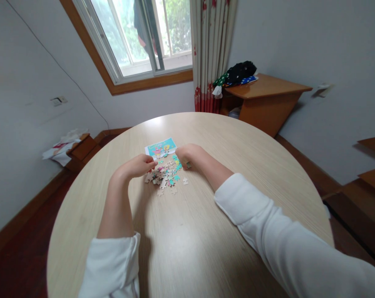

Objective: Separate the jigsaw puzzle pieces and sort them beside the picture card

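Observation:
A loose pile of jigsaw puzzle pieces [166, 174] lies on the round table, some turquoise side up, many showing plain backs. Just behind it is a picture sheet [161, 147] with a turquoise background and colourful figures. My left hand [141, 164] is at the pile's left edge, fingers bent and closed together; whatever they pinch is too small to make out. At the right edge, my right hand [188, 155] has its fingers curled downward. A small puzzle piece [188, 164] shows against those fingers, which appear closed on it.
The pale wooden table [187, 244] reaches out around the pile. Beyond it stand a brown desk [268, 87] with dark dotted cloth [241, 73], a curtain [210, 54] and a window [140, 37]. Papers [61, 147] rest on low wooden furniture at left.

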The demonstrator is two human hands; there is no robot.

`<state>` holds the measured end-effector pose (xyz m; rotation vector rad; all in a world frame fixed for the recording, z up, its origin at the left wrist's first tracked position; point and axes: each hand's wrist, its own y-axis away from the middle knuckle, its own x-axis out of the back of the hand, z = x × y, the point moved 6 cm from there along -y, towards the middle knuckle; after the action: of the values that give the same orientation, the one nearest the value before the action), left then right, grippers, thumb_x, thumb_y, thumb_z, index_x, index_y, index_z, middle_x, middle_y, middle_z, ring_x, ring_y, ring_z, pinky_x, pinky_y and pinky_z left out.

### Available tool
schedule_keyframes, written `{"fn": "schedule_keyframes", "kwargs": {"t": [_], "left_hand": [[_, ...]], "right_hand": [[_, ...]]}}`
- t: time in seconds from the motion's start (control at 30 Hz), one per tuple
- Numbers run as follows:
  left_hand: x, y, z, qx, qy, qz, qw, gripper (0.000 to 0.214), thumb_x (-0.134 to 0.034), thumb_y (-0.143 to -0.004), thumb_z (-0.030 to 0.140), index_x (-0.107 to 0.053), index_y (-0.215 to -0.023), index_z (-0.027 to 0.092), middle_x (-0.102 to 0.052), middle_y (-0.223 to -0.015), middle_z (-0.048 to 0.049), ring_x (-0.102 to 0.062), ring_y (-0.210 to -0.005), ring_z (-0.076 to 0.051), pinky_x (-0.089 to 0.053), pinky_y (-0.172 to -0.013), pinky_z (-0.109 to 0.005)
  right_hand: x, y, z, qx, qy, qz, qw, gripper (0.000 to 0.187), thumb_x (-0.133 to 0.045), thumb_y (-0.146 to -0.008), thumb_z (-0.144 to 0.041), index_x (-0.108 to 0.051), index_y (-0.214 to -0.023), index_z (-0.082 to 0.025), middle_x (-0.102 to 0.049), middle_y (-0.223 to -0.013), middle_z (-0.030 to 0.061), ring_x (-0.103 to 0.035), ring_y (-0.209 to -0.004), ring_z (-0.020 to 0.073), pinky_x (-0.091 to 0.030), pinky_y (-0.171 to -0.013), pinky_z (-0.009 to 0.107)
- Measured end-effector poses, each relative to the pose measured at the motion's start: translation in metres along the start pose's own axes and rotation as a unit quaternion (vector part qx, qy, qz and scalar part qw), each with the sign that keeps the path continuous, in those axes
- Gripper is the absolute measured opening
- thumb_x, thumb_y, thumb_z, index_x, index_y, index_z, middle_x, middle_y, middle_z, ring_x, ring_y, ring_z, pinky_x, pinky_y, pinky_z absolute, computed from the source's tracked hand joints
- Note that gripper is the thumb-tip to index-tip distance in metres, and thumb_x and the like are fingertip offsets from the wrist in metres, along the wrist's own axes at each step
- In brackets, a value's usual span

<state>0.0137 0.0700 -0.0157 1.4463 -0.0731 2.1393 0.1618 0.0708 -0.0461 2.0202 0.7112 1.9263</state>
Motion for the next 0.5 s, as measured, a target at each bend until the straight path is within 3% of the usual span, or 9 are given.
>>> {"fn": "schedule_keyframes", "kwargs": {"t": [0.13,0.2,0.37,0.5], "left_hand": [[0.000,0.000,0.001,0.007,-0.003,-0.001,1.000,0.034,-0.049,-0.070,0.051,-0.055,-0.060,0.019,-0.059,-0.063,-0.0035,-0.050,-0.059,-0.017,-0.039,-0.062,-0.029],[0.000,0.002,0.002,0.008,0.000,-0.004,1.000,0.033,-0.048,-0.070,0.050,-0.055,-0.060,0.019,-0.059,-0.063,-0.0032,-0.050,-0.059,-0.017,-0.039,-0.062,-0.029],[0.001,0.004,0.005,0.013,0.001,-0.003,1.000,0.032,-0.049,-0.070,0.049,-0.054,-0.060,0.019,-0.058,-0.062,-0.0031,-0.049,-0.058,-0.016,-0.038,-0.060,-0.028],[0.001,0.003,0.004,0.007,0.003,0.004,1.000,0.032,-0.048,-0.069,0.050,-0.054,-0.058,0.020,-0.058,-0.060,-0.0029,-0.049,-0.057,-0.016,-0.037,-0.058,-0.028]], "right_hand": [[0.004,0.005,-0.001,-0.015,-0.004,0.022,1.000,0.030,-0.078,-0.058,-0.014,-0.073,-0.087,-0.010,-0.072,-0.082,0.0093,-0.068,-0.083,0.0244,-0.052,-0.068,0.026],[0.004,0.006,0.000,-0.020,-0.008,0.023,0.999,0.028,-0.077,-0.059,-0.012,-0.073,-0.087,-0.009,-0.072,-0.081,0.0093,-0.068,-0.082,0.0243,-0.052,-0.068,0.026],[0.002,0.003,-0.003,0.003,0.008,0.019,1.000,0.009,-0.071,-0.062,-0.009,-0.072,-0.071,-0.006,-0.070,-0.073,0.0113,-0.068,-0.076,0.0251,-0.052,-0.068,0.030],[-0.002,-0.010,0.007,-0.001,-0.064,0.045,0.997,0.010,-0.074,-0.051,-0.006,-0.067,-0.057,-0.010,-0.063,-0.054,0.0051,-0.066,-0.069,0.0239,-0.051,-0.065,0.030]]}}
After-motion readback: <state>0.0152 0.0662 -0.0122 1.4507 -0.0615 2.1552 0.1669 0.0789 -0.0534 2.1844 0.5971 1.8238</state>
